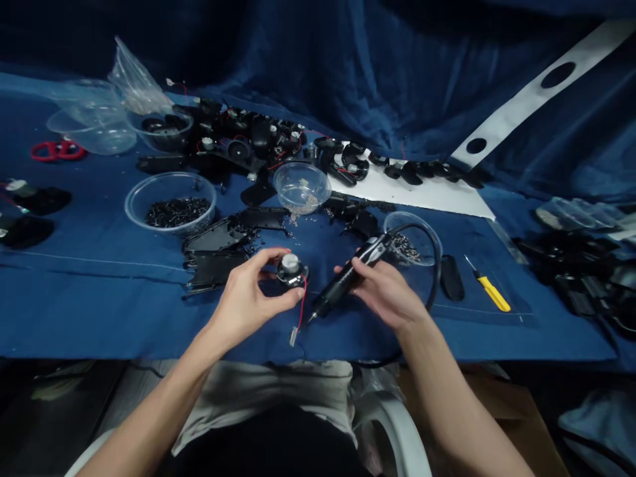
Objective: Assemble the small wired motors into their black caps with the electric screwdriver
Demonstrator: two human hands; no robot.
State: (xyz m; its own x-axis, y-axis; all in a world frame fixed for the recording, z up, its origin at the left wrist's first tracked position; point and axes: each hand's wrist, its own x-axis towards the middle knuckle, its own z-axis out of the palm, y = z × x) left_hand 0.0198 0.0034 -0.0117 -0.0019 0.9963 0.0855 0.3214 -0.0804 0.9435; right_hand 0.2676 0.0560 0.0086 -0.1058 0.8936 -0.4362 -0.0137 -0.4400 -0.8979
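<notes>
Between the thumb and fingers of my left hand point(253, 288) is a small motor assembly point(292, 270), round and black with a white top. From it a red wire point(302, 305) hangs down to a small pale connector point(293, 336). My right hand point(382, 288) is closed around a black electric screwdriver point(345, 278), tilted so its bit points down and left. The bit's tip is near the dangling connector, apart from the motor assembly. A thick black cable runs from the screwdriver's upper end and curves to the right.
Clear bowls of dark screws point(177, 213) and small metal screws point(405, 248) stand behind my hands. Black plastic shells point(216, 268) lie left of them. A yellow screwdriver point(491, 291) is at the right, red scissors point(58, 150) far left. Black parts line the back.
</notes>
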